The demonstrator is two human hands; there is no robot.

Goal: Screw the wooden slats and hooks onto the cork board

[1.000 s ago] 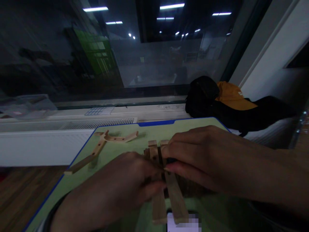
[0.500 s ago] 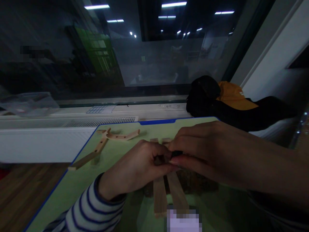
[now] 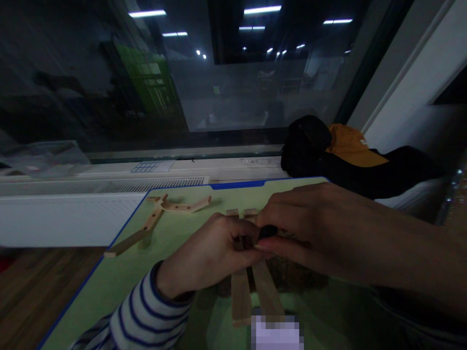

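Observation:
My left hand (image 3: 215, 248) is closed in a pinch above two pale wooden strips; whatever lies between its fingertips is hidden. Beside it, my right hand (image 3: 302, 221) grips a small black object (image 3: 268, 232) between thumb and fingers, its kind unclear. The two hands' fingertips meet. Under them run a left wooden strip (image 3: 241, 296) and a right wooden strip (image 3: 268, 294), close together at the far end and spread apart toward me. A dark brown block-like thing (image 3: 299, 274) shows beneath the strips, mostly in shadow.
Jointed wooden pieces with dark holes (image 3: 155, 216) lie at the left of the green, blue-edged board (image 3: 127, 279). A pixelated pale rectangle (image 3: 277, 333) is at the front. Behind are a black garment (image 3: 306, 141), an orange cap (image 3: 355, 146), a clear plastic box (image 3: 47, 158) and a window.
The black object between my right fingers has tilted slightly and shows more. My left wrist has shifted a little to the right. The wooden strips stay nearly in place.

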